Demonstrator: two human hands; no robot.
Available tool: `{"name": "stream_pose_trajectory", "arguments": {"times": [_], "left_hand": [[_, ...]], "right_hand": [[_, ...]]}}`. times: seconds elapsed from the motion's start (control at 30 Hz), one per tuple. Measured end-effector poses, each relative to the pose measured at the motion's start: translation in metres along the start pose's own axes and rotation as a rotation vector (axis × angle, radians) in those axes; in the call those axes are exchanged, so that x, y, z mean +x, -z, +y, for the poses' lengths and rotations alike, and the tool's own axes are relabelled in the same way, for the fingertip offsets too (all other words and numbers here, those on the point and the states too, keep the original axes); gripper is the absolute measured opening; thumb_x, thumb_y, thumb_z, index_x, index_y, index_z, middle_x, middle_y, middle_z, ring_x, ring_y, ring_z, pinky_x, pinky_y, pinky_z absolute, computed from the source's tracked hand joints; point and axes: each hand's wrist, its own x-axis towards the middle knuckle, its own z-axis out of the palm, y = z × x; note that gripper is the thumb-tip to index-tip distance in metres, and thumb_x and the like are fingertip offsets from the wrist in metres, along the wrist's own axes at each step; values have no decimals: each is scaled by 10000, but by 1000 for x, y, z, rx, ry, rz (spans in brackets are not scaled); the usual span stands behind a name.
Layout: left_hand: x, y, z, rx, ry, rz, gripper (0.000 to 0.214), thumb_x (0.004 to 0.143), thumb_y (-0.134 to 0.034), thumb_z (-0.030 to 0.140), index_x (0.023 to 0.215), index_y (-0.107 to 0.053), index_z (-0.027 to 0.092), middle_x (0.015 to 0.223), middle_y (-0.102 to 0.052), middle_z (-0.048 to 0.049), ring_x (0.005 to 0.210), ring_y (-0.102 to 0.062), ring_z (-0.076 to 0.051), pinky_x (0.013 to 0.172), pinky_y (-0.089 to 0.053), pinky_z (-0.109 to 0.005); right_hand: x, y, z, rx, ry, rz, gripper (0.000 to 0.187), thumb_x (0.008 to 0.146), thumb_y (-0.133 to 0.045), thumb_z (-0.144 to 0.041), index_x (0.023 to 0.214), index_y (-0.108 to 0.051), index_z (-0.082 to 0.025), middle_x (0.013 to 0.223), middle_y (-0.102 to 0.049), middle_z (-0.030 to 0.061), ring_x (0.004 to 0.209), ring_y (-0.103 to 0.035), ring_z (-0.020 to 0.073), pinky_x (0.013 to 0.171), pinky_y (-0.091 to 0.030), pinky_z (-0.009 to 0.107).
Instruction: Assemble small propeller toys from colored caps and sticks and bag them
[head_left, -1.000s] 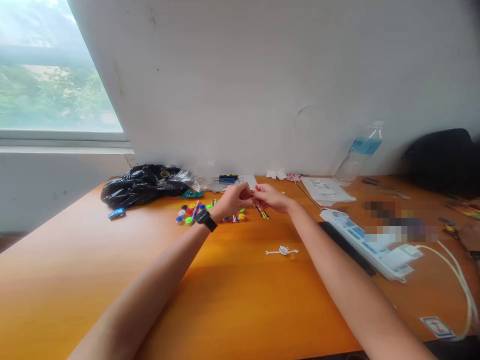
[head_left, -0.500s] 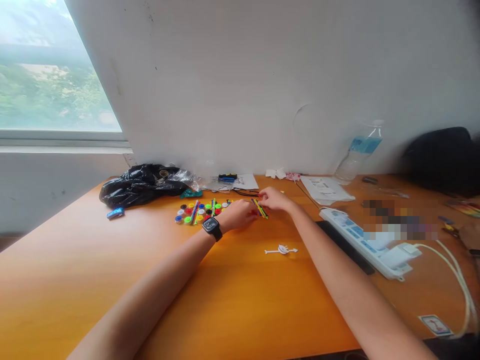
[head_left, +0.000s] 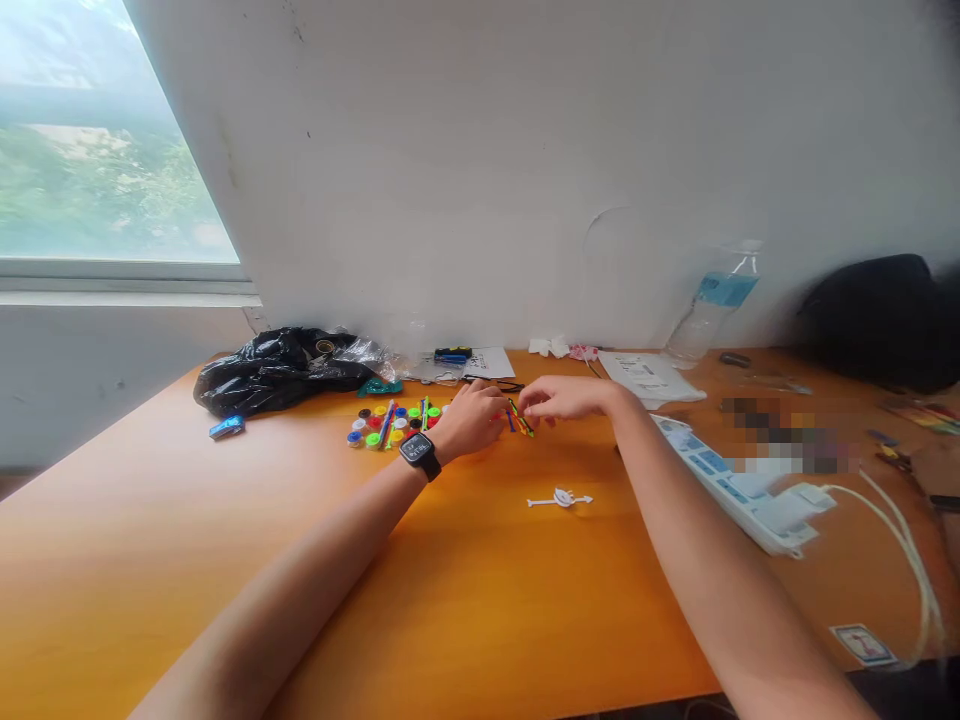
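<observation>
At the far middle of the table, my left hand [head_left: 472,417], with a black watch on the wrist, has its fingers bent down at a small bunch of thin coloured plastic strips [head_left: 520,420]. From the other side my right hand [head_left: 566,398] reaches in, its fingers curled beside the same strips. What the fingertips of either hand grip is too small to make out. Left of my left hand lie several round coloured plastic discs [head_left: 374,440] with more strips [head_left: 388,424] among them. A white plastic arrow piece [head_left: 562,498] with a round middle lies nearer to me.
A black plastic bag [head_left: 270,370] and a small blue packet [head_left: 226,428] lie at the left. Behind my hands are papers [head_left: 491,362]. On the right stand a white power strip [head_left: 720,480] with cables, a clear bottle [head_left: 709,310] and a dark bag [head_left: 885,315].
My right wrist has risen and bent, so the hand now points more to the left and down. The strips between the hands have spread slightly. My left hand has barely moved.
</observation>
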Motion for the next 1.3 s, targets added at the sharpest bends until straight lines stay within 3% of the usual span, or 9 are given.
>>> {"name": "stream_pose_trajectory", "arguments": {"times": [0.2,0.27,0.33,0.47,0.6,0.7,0.8,0.97,1.3], "left_hand": [[-1,13,58,-468,-175,-184,335,914,-755,428,1172,-759,215,1116,-783,-88,904,-740,-250,794,-561,-345],[-4,12,80,-518,-239,-260,397,887,-798,419,1220,-740,211,1142,-770,-116,919,-747,-271,800,-575,-359],[-6,9,93,-507,-289,-308,247,882,-778,254,1125,-763,215,1082,-773,-115,911,-747,-280,794,-588,-366],[-3,9,89,-489,-280,-277,149,876,-679,103,919,-780,204,907,-778,-86,779,-731,-239,730,-588,-341],[9,28,55,-477,-143,-125,226,959,-600,192,1083,-789,186,956,-778,-87,749,-713,-195,704,-562,-313],[15,46,24,-644,67,29,215,980,-638,321,1037,-779,169,970,-780,-81,754,-729,-175,649,-554,-262],[15,61,0,-730,233,215,258,937,-717,393,1041,-750,159,1005,-780,-88,852,-755,-191,686,-573,-247],[11,66,-14,-716,259,332,270,883,-781,391,996,-737,150,990,-771,-93,875,-745,-186,766,-598,-272],[11,57,-1,-531,128,329,103,873,-689,228,953,-698,163,862,-736,-26,740,-646,-129,676,-505,-235]], "right_hand": [[7,5,9,106,177,691,193,713,-543,-123,836,-660,-214,873,-743,58,829,-683,218,738,-509,310],[9,3,7,191,269,805,198,701,-510,-117,837,-618,-213,835,-722,53,787,-675,208,742,-513,320],[9,0,4,241,312,870,191,690,-487,-124,824,-588,-216,738,-674,38,693,-636,193,675,-488,314],[8,-3,1,227,358,1033,120,646,-461,-135,690,-528,-225,592,-495,9,580,-470,165,565,-348,298],[13,-5,4,244,338,1176,90,626,-456,-149,598,-435,-232,595,-397,10,596,-395,163,575,-305,306],[19,-6,3,321,355,1123,93,636,-472,-155,591,-435,-228,598,-402,4,607,-406,159,587,-330,300],[24,-9,-8,490,338,940,54,708,-526,-176,718,-565,-212,651,-526,2,629,-497,155,601,-398,289],[30,-26,-31,628,264,551,257,809,-753,-382,968,-672,-197,754,-671,17,683,-610,162,602,-469,273],[35,-33,-31,732,348,549,205,739,-724,-258,919,-666,-180,656,-649,-27,555,-538,104,552,-446,243]]}}
